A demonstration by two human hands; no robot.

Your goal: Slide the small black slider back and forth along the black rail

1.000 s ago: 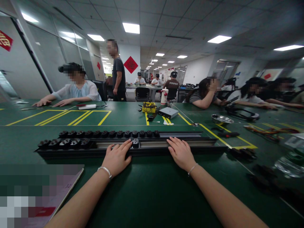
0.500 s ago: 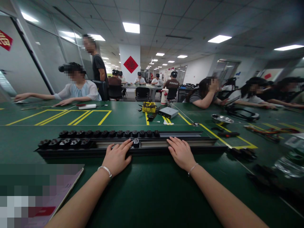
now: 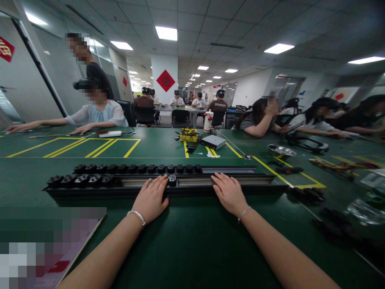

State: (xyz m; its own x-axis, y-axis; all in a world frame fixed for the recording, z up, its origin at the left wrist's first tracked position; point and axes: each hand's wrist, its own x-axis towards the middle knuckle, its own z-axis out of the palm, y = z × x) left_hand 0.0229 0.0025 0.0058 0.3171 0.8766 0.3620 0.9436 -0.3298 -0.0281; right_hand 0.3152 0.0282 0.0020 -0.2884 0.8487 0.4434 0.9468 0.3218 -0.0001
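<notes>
My left hand [image 3: 151, 198] lies over the front long black rail [image 3: 240, 188], fingers stretched out, with the index fingertip beside a single small black socket module [image 3: 172, 180]. Whether that fingertip touches the module I cannot tell. Farther right, my right hand [image 3: 229, 194] rests flat on the same rail, fingers extended and holding nothing. A group of similar modules [image 3: 82, 180] sits at the left end of this rail. Behind it runs a second black rail [image 3: 230, 170], with a row of modules [image 3: 142, 168] along its left and middle part.
A tablet-like flat object [image 3: 81, 249], partly blurred out, lies at lower left. On the right are dark parts [image 3: 306, 195], a metal bowl [image 3: 282, 151], cables [image 3: 345, 166] and a clear plastic container [image 3: 365, 204]. A grey box [image 3: 213, 141] stands beyond the rails; co-workers sit around.
My left hand has shifted very slightly, its wrist a little to the right. My right hand stays in place. In the background, a standing person has moved left.
</notes>
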